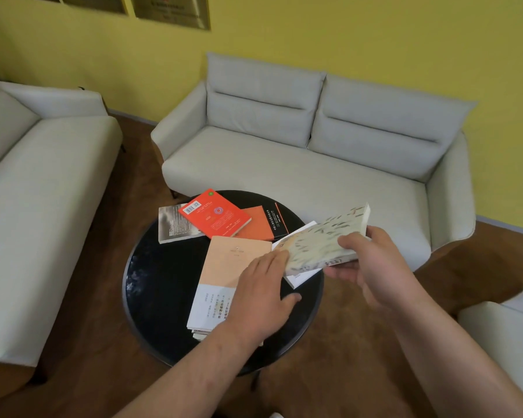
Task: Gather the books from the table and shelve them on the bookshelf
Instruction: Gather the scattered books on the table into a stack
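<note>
**One book lifted, others lying on counter**

The right hand is gripping the patterned book, thumb on top and fingers beneath. It is holding the book tilted above the round black counter, right of frame centre. The left hand is spreading open, fingers straight, over the peach book. The red book, orange book and grey book are lying overlapped at the counter's upper edge.

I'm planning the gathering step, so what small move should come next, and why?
Probably lay the patterned book onto the peach book to start a stack. The right hand grips it clear of the table, the left hand lies flat on the peach book, and the red book lies behind.
</note>
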